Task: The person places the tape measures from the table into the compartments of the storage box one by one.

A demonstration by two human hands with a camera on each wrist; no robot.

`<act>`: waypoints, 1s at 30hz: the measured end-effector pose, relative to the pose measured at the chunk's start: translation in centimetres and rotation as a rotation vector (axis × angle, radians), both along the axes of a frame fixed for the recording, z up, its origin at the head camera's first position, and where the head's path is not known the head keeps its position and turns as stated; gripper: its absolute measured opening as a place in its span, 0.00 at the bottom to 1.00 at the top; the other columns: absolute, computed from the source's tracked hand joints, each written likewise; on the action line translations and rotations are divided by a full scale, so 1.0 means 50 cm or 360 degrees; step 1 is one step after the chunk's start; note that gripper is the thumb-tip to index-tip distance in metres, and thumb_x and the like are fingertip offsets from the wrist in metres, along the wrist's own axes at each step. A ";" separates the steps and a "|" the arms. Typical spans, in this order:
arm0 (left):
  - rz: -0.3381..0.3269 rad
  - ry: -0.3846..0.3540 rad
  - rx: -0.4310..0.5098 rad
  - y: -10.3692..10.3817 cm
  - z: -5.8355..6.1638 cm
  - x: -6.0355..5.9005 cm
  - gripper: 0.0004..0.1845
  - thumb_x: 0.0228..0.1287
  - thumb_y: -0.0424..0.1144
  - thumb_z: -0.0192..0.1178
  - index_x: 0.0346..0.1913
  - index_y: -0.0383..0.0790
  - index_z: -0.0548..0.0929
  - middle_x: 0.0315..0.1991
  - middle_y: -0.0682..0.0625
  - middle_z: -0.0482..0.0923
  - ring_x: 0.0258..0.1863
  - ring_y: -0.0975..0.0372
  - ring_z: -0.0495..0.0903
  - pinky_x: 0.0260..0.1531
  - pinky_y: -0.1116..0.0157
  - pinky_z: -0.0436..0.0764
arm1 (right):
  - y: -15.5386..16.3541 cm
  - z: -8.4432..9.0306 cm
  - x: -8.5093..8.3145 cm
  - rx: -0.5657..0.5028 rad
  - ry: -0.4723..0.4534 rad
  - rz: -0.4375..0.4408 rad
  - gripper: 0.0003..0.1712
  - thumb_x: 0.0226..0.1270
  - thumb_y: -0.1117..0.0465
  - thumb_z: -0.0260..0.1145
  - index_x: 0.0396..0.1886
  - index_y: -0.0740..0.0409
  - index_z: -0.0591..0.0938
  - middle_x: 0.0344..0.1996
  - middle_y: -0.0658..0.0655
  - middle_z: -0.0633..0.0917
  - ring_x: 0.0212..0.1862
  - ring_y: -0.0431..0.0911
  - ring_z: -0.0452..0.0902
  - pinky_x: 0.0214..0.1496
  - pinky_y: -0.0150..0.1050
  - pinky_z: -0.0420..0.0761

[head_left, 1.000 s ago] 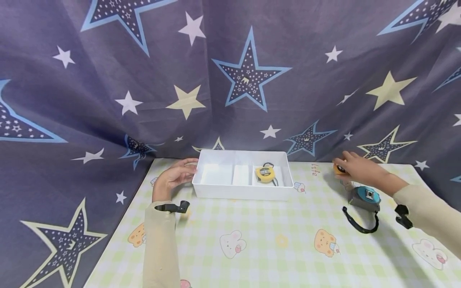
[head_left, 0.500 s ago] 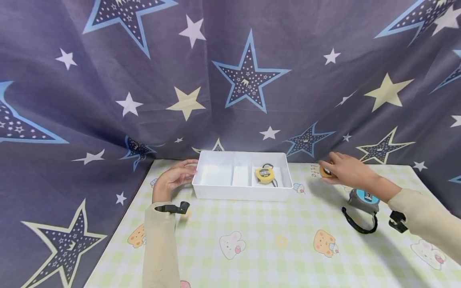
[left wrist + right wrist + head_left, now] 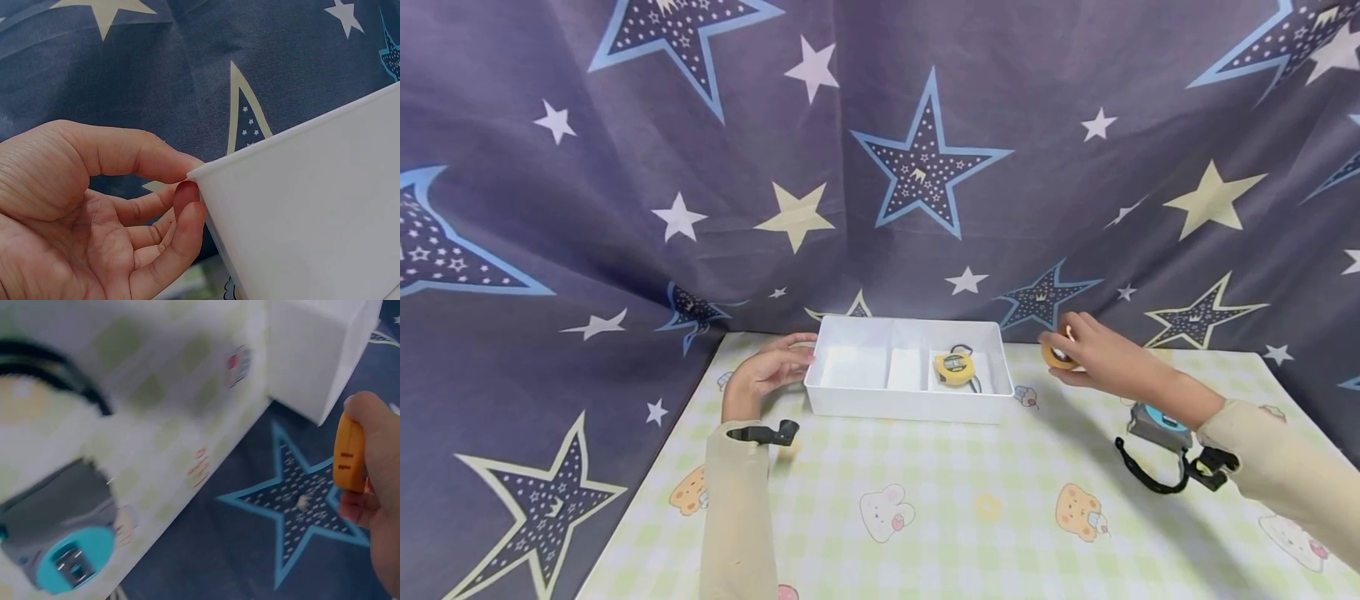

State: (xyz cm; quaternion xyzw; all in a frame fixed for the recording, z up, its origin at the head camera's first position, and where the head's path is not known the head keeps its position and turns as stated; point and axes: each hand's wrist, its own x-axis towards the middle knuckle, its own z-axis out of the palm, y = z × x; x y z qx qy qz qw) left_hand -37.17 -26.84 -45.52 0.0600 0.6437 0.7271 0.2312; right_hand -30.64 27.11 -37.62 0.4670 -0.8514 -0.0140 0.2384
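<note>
A checked cloth with cartoon animals covers the table (image 3: 985, 533). Near the right sleeve lies a grey and teal tape measure (image 3: 1152, 419) with a black strap looped on the cloth. Further back, the right hand (image 3: 1101, 357) pinches a small orange tape measure (image 3: 1057, 353) in a clenched grip, in the air just right of the white tray (image 3: 910, 403); the right wrist view shows it as a thin, rounded orange case (image 3: 350, 453) seen edge-on. The left hand (image 3: 771, 369) rests relaxed at the tray's left end, fingertips (image 3: 187, 194) touching its corner (image 3: 206, 172). A yellow tape measure (image 3: 954, 367) lies in the tray's right compartment. A star-patterned curtain (image 3: 880, 167) hangs behind.
</note>
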 end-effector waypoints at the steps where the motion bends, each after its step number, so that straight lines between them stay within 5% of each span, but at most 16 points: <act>1: -0.0003 0.0007 -0.0003 0.000 -0.001 0.000 0.31 0.71 0.21 0.50 0.74 0.33 0.58 0.40 0.58 0.84 0.39 0.67 0.84 0.45 0.68 0.83 | -0.007 0.003 0.002 -0.0018 -0.0022 0.0005 0.24 0.61 0.59 0.77 0.54 0.53 0.78 0.38 0.55 0.73 0.36 0.43 0.62 0.34 0.38 0.69; 5: 0.0000 0.0019 -0.0007 -0.001 -0.002 0.001 0.33 0.71 0.21 0.51 0.76 0.32 0.56 0.42 0.57 0.84 0.40 0.67 0.84 0.45 0.68 0.83 | -0.037 0.014 0.008 -0.0073 -0.0092 0.0009 0.30 0.52 0.66 0.81 0.56 0.55 0.80 0.43 0.58 0.75 0.38 0.43 0.63 0.35 0.38 0.72; 12: 0.0022 -0.0012 0.0008 0.000 -0.001 0.000 0.33 0.70 0.21 0.51 0.76 0.31 0.56 0.41 0.56 0.84 0.40 0.66 0.84 0.45 0.67 0.84 | -0.090 0.028 0.016 -0.0037 -0.0190 -0.0037 0.30 0.54 0.67 0.79 0.58 0.55 0.81 0.53 0.60 0.79 0.44 0.48 0.69 0.39 0.42 0.77; 30: 0.0024 0.0015 -0.0019 -0.002 -0.002 0.001 0.35 0.70 0.22 0.53 0.78 0.31 0.55 0.47 0.52 0.83 0.44 0.64 0.84 0.46 0.67 0.83 | -0.185 0.049 0.011 0.0068 -0.0357 -0.0010 0.30 0.56 0.67 0.78 0.60 0.55 0.82 0.59 0.62 0.80 0.53 0.55 0.76 0.48 0.47 0.83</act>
